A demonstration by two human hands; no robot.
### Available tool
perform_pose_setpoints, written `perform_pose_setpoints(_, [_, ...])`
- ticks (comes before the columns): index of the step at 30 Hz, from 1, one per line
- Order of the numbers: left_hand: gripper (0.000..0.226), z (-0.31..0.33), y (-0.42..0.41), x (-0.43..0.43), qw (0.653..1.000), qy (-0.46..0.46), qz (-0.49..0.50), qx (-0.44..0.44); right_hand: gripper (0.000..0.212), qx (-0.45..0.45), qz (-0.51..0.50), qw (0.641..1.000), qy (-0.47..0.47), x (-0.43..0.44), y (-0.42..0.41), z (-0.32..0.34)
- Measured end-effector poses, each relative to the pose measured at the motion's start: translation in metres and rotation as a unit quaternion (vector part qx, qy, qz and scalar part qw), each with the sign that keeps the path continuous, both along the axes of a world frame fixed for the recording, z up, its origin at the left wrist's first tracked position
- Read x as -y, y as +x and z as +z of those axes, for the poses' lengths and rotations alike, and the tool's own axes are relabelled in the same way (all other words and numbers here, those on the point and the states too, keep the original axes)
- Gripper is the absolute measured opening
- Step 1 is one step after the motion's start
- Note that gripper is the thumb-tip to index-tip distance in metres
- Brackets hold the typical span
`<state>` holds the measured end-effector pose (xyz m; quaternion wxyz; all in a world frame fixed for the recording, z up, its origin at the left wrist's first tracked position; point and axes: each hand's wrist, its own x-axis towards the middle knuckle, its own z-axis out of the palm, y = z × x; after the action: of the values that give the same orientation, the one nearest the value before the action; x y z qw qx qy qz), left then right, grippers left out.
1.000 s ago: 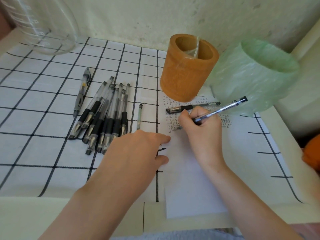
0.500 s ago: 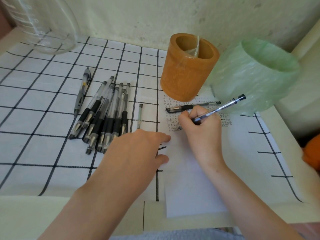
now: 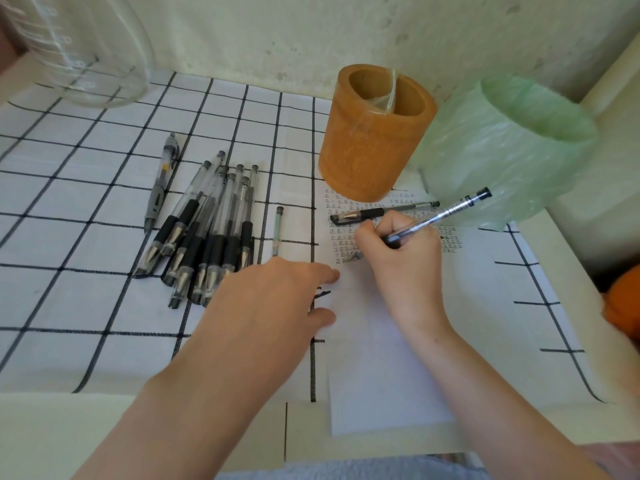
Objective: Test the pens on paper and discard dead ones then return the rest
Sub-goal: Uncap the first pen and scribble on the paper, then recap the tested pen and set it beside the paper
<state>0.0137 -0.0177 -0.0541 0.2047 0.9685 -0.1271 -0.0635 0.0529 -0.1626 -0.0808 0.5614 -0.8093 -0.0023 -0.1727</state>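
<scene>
- Right hand (image 3: pixel 398 268) pinches a clear gel pen (image 3: pixel 440 216), its tip down on the paper (image 3: pixel 381 358) at centre frame.
- The paper carries rows of handwritten "正" marks. The print on the pen barrel is too small to read.
- Left hand (image 3: pixel 273 306) lies flat with fingers relaxed on the paper's left edge.
- Pile of pens (image 3: pixel 207 230) lies left of centre.

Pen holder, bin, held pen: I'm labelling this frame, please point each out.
Orange pen holder (image 3: pixel 367 157): head view, front wall.
Green-bagged bin (image 3: pixel 502 150): head view, side of the bag.
Held pen (image 3: pixel 450 212): head view, clear barrel near its cap end.
</scene>
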Motion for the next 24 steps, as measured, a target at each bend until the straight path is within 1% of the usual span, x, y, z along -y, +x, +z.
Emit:
perform_pose_setpoints(4, [0.045,0.000,0.001,0.000,1.000,0.006,0.000,-0.005,0.047,-0.002,-0.003,1.000,-0.013,-0.001,0.000,0.001])
perform_pose_setpoints(9, [0.045,0.001,0.001,0.001,1.000,0.011,0.001,-0.008,0.049,-0.010,-0.016,1.000,-0.008,-0.001,0.000,0.001])
perform_pose_setpoints(12, [0.044,0.002,0.000,0.002,1.000,0.008,0.000,-0.016,0.047,-0.016,-0.020,1.000,-0.005,0.000,0.000,0.001])
perform_pose_setpoints(13, [0.044,0.003,0.000,0.001,1.000,0.003,0.000,-0.014,0.043,-0.025,-0.027,0.999,0.011,0.001,0.001,0.001])
perform_pose_setpoints(15, [0.044,0.003,-0.002,-0.001,1.000,-0.013,0.001,-0.009,0.035,-0.057,-0.040,0.995,0.074,0.004,0.004,0.002])
perform_pose_setpoints(18, [0.039,0.008,-0.005,0.001,0.999,-0.038,0.004,0.013,0.039,-0.108,-0.021,0.981,0.160,0.010,0.004,0.010])
perform_pose_setpoints(21, [0.038,0.008,-0.005,0.005,0.991,-0.121,0.051,0.037,0.035,-0.187,-0.010,0.958,0.217,0.012,0.008,0.024])
perform_pose_setpoints(23, [0.040,0.008,-0.002,0.006,0.986,-0.150,0.065,0.016,0.034,-0.218,0.003,0.947,0.236,0.014,0.010,0.033])
perform_pose_setpoints(24, [0.047,0.009,0.000,0.006,0.985,-0.160,0.061,-0.006,0.032,-0.218,0.018,0.944,0.247,0.016,0.008,0.036])
